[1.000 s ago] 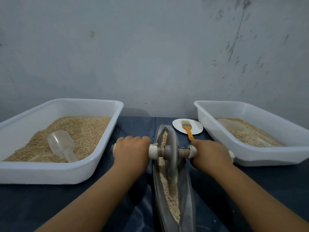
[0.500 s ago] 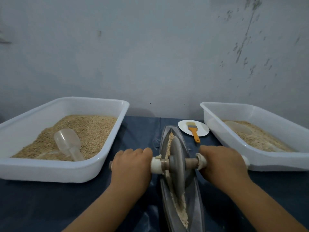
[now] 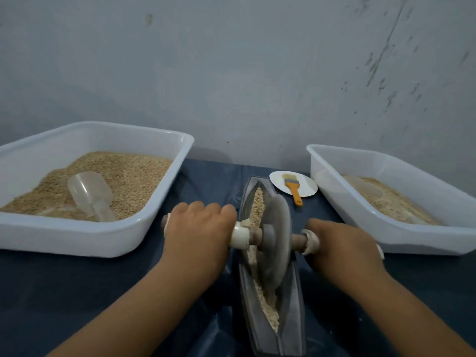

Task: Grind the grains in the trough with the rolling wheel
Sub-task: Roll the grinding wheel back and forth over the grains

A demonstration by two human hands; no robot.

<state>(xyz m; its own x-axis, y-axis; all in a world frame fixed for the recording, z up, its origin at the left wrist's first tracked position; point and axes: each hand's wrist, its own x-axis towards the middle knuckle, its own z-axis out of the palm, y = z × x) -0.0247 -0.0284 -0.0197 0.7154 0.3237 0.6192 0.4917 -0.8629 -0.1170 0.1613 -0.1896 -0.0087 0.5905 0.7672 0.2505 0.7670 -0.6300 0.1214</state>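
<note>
While both hands' fingers stay clamped on the axle (image 3: 253, 237), the wheel (image 3: 275, 238) rolled nearer.

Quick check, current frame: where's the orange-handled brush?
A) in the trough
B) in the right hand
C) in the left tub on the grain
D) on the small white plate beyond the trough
D: the orange-handled brush lies on the small white plate just beyond the far end of the trough, its handle end overhanging the plate's near edge; both hands grip the wheel's axle handles.
</note>
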